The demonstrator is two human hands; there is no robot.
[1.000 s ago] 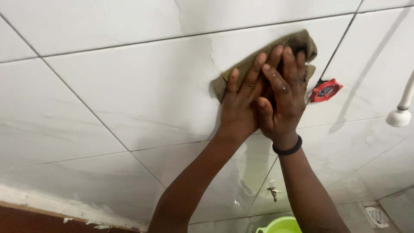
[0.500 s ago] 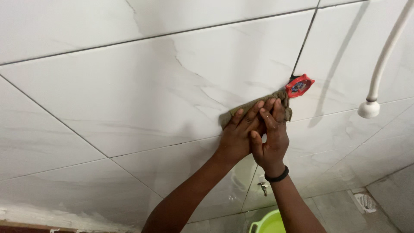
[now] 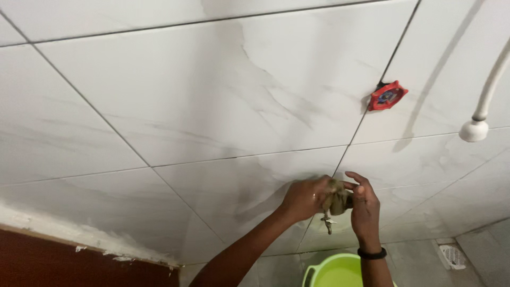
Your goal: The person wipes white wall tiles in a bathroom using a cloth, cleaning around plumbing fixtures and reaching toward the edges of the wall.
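Cloth: olive-brown rag, damp-looking, bunched into a crumpled wad; sitting pinched between both hands in front of the white tiled wall, hanging just above a small metal tap, partly covering it.

We see glossy, smooth marbled wall tiles filling most of the frame, a soft, matt olive cloth bunched at lower centre, a dull metal tap just beneath it, a shiny red plastic valve handle at upper right, and a smooth green plastic bucket at the bottom edge
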